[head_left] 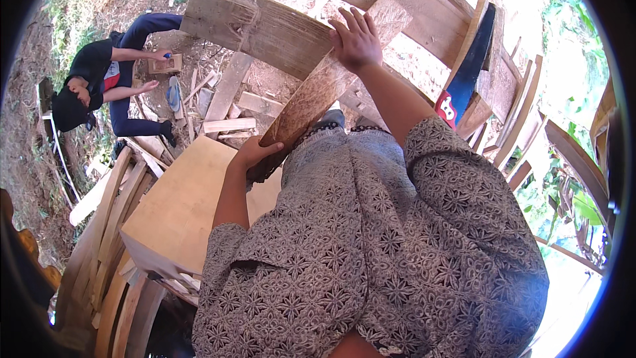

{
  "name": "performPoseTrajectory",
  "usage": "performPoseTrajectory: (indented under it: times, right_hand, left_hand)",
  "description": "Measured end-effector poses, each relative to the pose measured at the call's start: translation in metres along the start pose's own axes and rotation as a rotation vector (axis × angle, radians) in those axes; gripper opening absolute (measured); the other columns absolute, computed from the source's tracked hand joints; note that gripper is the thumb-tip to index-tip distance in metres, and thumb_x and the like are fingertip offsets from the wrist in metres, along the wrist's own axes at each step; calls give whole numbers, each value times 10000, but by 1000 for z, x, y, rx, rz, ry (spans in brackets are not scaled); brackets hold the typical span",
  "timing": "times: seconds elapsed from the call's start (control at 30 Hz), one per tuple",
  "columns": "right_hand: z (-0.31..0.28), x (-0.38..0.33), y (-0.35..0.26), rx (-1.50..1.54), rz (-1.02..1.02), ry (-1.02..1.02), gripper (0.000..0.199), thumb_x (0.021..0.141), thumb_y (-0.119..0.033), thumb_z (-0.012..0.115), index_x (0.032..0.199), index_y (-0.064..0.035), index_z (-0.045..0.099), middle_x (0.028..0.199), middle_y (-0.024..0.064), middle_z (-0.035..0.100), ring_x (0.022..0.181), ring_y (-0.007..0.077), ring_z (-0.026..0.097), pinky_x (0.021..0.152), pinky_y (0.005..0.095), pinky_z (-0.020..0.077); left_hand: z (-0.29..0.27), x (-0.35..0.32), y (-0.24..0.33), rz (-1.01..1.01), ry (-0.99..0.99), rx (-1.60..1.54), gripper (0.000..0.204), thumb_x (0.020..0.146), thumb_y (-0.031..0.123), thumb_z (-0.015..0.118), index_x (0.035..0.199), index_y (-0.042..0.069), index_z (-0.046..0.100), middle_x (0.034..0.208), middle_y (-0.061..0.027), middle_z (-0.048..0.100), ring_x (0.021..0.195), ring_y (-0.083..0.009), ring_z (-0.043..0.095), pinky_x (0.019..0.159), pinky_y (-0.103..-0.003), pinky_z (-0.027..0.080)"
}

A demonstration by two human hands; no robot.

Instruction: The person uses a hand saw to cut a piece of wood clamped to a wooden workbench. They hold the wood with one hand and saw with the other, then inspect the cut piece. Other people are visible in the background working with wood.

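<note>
A brown, rough-faced wooden plank slants across in front of my body, its near end at my waist and its far end resting over the timber ahead. My left hand is closed around the near end, thumb on top. Farther up, my right hand lies on the plank with its fingers stretched out and apart. A wider board meets the plank from the left. To the right, a handsaw with a dark blue blade and a red-and-white handle leans against the timber.
A pale wooden box stands at my left, beside long stacked planks. Beyond it a person in dark clothes sits on the ground by a small wooden block. Offcuts litter the ground. More planks lean at right.
</note>
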State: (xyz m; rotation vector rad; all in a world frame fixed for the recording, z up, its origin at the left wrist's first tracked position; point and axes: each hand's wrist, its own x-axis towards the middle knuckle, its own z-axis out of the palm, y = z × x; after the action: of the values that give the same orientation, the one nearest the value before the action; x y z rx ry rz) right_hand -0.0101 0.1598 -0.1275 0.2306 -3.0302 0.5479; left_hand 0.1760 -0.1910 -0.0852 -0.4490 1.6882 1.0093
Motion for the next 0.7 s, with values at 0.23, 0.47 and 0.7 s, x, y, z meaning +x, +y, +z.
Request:
performPoseTrajectory:
  times: [0.23, 0.47, 0.7]
  right_hand:
    - [5, 5, 1, -32, -32, -3, 355, 1044, -352, 493, 1326, -246, 680, 1470, 38, 571, 1443, 275, 439, 1260, 501, 224]
    - [-2, 2, -5, -8, 6, -109, 395, 1050, -381, 462, 1371, -235, 640, 1488, 55, 551, 1483, 282, 384, 1281, 503, 179]
    - [1, 0, 2, 19, -8, -63, 379, 1041, -351, 479, 1350, -204, 643, 1464, 56, 569, 1457, 287, 412, 1275, 500, 200]
  left_hand:
    - [15, -17, 13, -95, 156, 120, 691, 742, 613, 851, 1082, 16, 779, 986, -147, 780, 907, -255, 745, 833, -378, 561]
    - [13, -50, 51, -208, 114, 107, 706, 781, 625, 810, 1130, 14, 754, 1006, -152, 773, 948, -261, 739, 867, -385, 551]
    - [21, -89, 82, -137, 259, 250, 704, 829, 627, 768, 1131, -1, 666, 977, -180, 752, 947, -306, 731, 853, -405, 547]
